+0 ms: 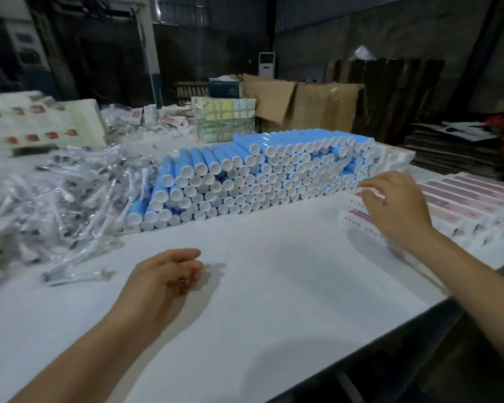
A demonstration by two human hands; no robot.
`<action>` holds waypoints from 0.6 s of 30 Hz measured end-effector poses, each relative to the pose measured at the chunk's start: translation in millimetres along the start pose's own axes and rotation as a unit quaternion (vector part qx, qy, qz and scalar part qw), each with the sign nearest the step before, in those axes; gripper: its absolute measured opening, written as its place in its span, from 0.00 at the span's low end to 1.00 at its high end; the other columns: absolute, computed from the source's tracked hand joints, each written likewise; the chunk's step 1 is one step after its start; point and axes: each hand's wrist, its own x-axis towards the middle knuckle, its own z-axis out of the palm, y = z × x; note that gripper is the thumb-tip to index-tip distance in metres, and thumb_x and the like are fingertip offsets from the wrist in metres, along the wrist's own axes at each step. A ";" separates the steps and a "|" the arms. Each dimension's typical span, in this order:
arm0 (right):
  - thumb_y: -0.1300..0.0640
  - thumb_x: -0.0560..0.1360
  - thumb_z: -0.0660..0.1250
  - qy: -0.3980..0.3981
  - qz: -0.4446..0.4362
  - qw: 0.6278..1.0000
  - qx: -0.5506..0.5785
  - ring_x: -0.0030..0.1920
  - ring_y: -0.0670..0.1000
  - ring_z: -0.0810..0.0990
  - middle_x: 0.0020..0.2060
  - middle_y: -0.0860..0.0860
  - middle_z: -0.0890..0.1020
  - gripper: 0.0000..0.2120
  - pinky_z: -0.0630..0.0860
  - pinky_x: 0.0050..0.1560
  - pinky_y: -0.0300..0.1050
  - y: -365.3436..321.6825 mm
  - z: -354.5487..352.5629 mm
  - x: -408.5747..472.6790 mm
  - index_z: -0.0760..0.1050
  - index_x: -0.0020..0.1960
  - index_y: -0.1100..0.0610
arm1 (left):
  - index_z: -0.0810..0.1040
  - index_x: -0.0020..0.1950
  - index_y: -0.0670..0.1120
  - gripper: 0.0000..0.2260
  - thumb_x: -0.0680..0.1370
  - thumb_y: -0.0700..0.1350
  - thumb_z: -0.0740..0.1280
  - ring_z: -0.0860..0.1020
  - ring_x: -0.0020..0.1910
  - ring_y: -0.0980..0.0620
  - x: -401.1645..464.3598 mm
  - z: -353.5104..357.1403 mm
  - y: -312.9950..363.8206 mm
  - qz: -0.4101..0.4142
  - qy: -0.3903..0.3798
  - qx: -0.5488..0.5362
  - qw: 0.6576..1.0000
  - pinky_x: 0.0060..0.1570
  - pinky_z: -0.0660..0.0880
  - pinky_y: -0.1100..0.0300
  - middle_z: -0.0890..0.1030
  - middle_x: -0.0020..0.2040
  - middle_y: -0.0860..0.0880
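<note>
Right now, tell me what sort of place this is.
Likely a packing workshop or small warehouse: a big stack of blue tubes on a white table, rows of flat cartons by the right hand, and large cardboard boxes behind.

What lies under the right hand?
Under the right hand lie flat white cartons with red and blue print, beside the stack of blue tubes. The hand covers their middle, so any grip is hidden.
</note>
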 end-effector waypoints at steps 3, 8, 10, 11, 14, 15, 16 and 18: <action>0.63 0.76 0.65 -0.019 -0.076 0.992 0.099 0.51 0.55 0.76 0.46 0.53 0.81 0.09 0.66 0.50 0.43 -62.0 17.1 1.2 0.82 0.52 0.59 | 0.78 0.45 0.33 0.09 0.73 0.25 0.59 0.76 0.29 0.49 -6.0 4.6 1.8 0.001 0.000 0.022 1.000 0.31 0.72 0.63 0.79 0.32 0.41; 0.63 0.75 0.65 -0.152 -0.173 0.952 0.204 0.44 0.49 0.77 0.42 0.49 0.81 0.08 0.70 0.44 0.42 -152.5 62.4 -31.4 0.83 0.47 0.57 | 0.76 0.40 0.34 0.13 0.75 0.24 0.55 0.74 0.26 0.49 -8.4 4.0 3.0 -0.014 -0.026 0.007 1.000 0.28 0.71 0.63 0.76 0.28 0.41; 0.62 0.75 0.65 -0.204 -0.186 0.940 0.200 0.45 0.49 0.78 0.43 0.48 0.81 0.08 0.72 0.46 0.45 -167.8 81.8 -48.2 0.83 0.47 0.56 | 0.76 0.38 0.35 0.14 0.74 0.24 0.55 0.73 0.26 0.49 -7.9 2.2 2.8 -0.016 -0.043 0.014 0.999 0.28 0.70 0.63 0.75 0.27 0.43; 0.62 0.75 0.65 -0.228 -0.192 0.935 0.193 0.45 0.49 0.77 0.42 0.46 0.80 0.08 0.71 0.46 0.42 -169.8 90.0 -55.0 0.83 0.47 0.55 | 0.76 0.37 0.36 0.14 0.74 0.24 0.55 0.73 0.26 0.49 -7.4 1.4 2.1 -0.014 -0.051 0.020 0.998 0.28 0.69 0.64 0.75 0.27 0.43; 0.60 0.75 0.67 -0.284 -0.248 0.916 0.140 0.45 0.45 0.74 0.37 0.39 0.75 0.09 0.63 0.40 0.30 -166.6 105.0 -66.0 0.81 0.43 0.47 | 0.76 0.37 0.38 0.14 0.74 0.25 0.56 0.73 0.27 0.49 -6.3 -0.1 -0.6 -0.006 -0.073 0.035 0.997 0.31 0.68 0.60 0.76 0.28 0.44; 0.60 0.75 0.67 -0.292 -0.257 0.911 0.134 0.44 0.44 0.72 0.37 0.40 0.74 0.11 0.62 0.39 0.30 -165.2 106.3 -66.6 0.79 0.41 0.44 | 0.76 0.37 0.38 0.13 0.74 0.26 0.56 0.73 0.28 0.49 -5.5 -0.7 -1.5 -0.005 -0.080 0.037 0.996 0.32 0.69 0.60 0.77 0.28 0.43; 0.60 0.74 0.68 -0.297 -0.261 0.909 0.135 0.43 0.43 0.71 0.38 0.41 0.75 0.14 0.62 0.38 0.30 -164.5 106.5 -66.8 0.77 0.39 0.41 | 0.76 0.38 0.38 0.13 0.74 0.26 0.56 0.73 0.29 0.49 -5.0 -1.5 -2.2 -0.005 -0.089 0.038 0.995 0.33 0.70 0.60 0.77 0.29 0.44; 0.61 0.73 0.69 -0.296 -0.262 0.907 0.143 0.42 0.43 0.71 0.38 0.43 0.75 0.20 0.62 0.37 0.33 -164.1 106.2 -67.2 0.71 0.38 0.36 | 0.76 0.37 0.39 0.13 0.75 0.26 0.57 0.74 0.30 0.49 -4.2 -1.1 -2.7 -0.006 -0.104 0.042 0.994 0.34 0.72 0.62 0.79 0.28 0.46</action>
